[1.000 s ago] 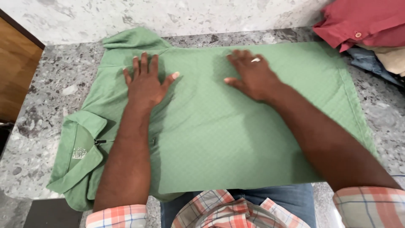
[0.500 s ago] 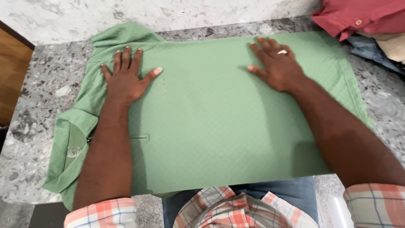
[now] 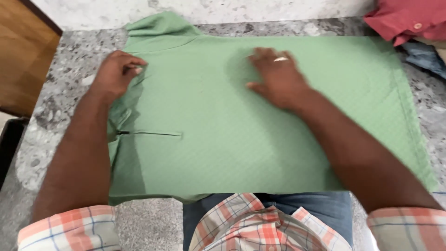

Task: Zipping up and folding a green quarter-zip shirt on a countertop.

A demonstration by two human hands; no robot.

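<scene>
Item: green shirt (image 3: 241, 125), textured knit, laid flat across the speckled grey stone worktop (image 3: 69, 60), spanning most of its width from left to right.

Change noted: the left hand (image 3: 114, 74) has left its flat, spread position on the cloth and now sits at the shirt's far-left edge, fingers curled in on a pinch of fabric near the shoulder. The collar and placket that lay spread out to the left half a second ago are now folded in; a short dark slit (image 3: 148, 133) shows on the near-left part of the cloth. Judged from this, the left side is being turned inward and the smoothing stage has given way to a fold.

Right hand (image 3: 276, 79): open and flat, palm down on the middle of the shirt, a ring on one finger. It has slid back leftward from the far-right spot it held half a second ago, and pins the cloth.

Adjacent: red garment (image 3: 409, 21) heaped at the far-right corner, a blue one (image 3: 425, 56) beneath it; wooden panel (image 3: 25, 51) at the far left.
</scene>
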